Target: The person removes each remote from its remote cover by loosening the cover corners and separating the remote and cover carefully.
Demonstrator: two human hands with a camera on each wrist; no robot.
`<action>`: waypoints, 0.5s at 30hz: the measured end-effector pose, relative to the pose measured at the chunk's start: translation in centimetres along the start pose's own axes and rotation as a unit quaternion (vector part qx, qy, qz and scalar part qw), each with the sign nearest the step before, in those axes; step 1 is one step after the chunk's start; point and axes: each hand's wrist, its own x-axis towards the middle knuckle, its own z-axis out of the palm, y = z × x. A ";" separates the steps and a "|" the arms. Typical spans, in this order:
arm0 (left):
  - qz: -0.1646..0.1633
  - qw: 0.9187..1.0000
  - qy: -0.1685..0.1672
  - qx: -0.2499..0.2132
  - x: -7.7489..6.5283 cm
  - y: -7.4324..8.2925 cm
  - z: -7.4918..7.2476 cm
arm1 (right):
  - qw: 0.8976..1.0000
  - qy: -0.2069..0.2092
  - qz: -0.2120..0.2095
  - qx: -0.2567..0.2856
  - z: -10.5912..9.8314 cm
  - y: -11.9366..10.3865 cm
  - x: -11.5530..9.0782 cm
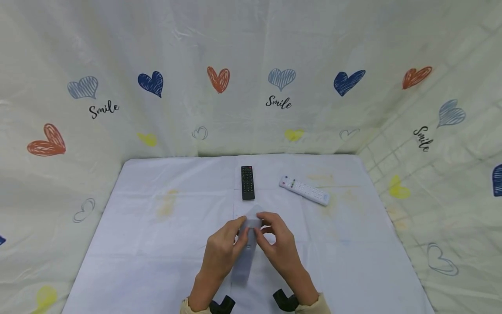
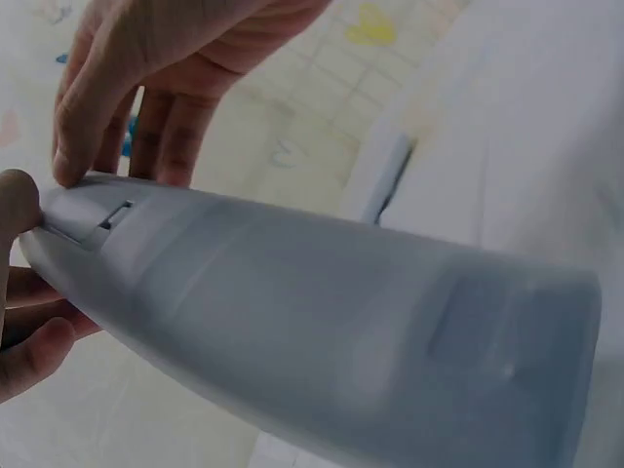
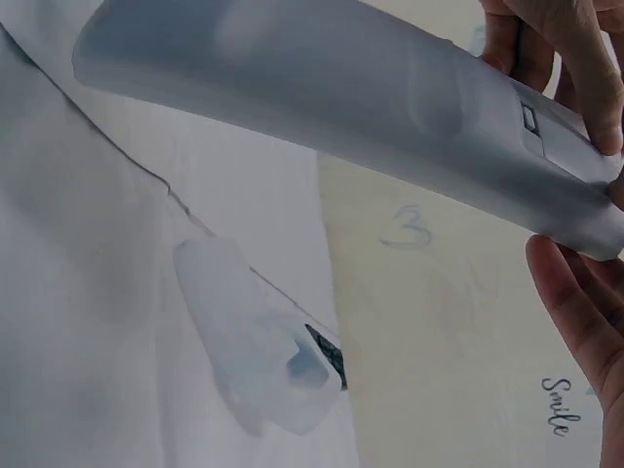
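Pale grey remote control point(image 2: 292, 302), above the surface point(image 1: 157, 248), is pinched at its far end by left hand point(image 1: 222, 245) and right hand point(image 1: 280, 245); near what looks like a catch point(image 3: 530, 119), even thumb pressure should work best.

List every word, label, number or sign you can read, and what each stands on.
"Smile": printed on the backdrop, three times in the head view, once in the right wrist view.
Black remote and white remote: markings too small or blurred to read.
Held remote: no readable text.
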 end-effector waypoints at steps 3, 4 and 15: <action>0.029 0.999 0.013 0.012 0.1 -0.1 -0.1 | 0.999 -0.005 -0.025 -0.034 -0.1 -0.1 0.1; 0.037 0.999 0.017 0.018 0.2 -0.2 -0.2 | 0.998 -0.007 -0.037 -0.048 -0.1 -0.1 0.1; 0.037 0.998 0.026 0.032 -0.1 -0.3 0.4 | 0.974 0.030 -0.141 -0.174 0.5 -0.2 0.4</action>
